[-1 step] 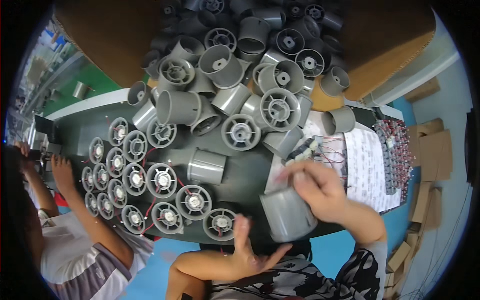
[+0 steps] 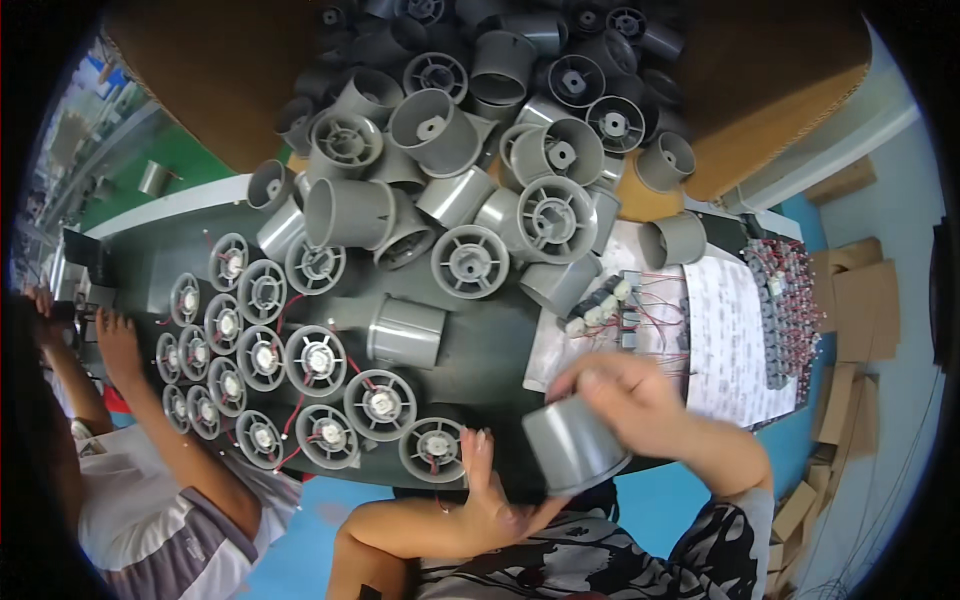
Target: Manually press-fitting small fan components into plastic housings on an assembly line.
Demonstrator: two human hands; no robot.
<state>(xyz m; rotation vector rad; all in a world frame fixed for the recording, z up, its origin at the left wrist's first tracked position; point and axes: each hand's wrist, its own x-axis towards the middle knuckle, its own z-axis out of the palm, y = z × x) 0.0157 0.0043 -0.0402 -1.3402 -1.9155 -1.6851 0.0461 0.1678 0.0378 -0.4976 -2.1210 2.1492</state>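
Note:
My right hand [image 2: 635, 400] grips a smooth grey plastic cylinder housing [image 2: 573, 445] from above, at the table's near edge. The housing is tilted, and its inside is hidden from view. Just left of it is my left hand [image 2: 493, 505], open, with fingers raised and thumb stretched out below the housing. Whether the thumb touches the housing, I cannot tell. Close to my left fingertips stands a spoked grey housing [image 2: 437, 449] with a small motor and red wires in its centre. Another grey housing [image 2: 406, 332] lies on its side farther in.
A large heap of grey housings [image 2: 470, 262] spills from a cardboard box [image 2: 790, 120]. Rows of wired housings [image 2: 262, 358] stand at left, near a co-worker's hand [image 2: 120, 345]. At right are small motors [image 2: 600, 305], a printed sheet [image 2: 735, 340] and a block of red-wired motors [image 2: 785, 310].
My right hand has moved slightly down, its fingers drawn in over the housing, which has tilted a little. The small motors behind it show more fully. The whole view has shifted slightly.

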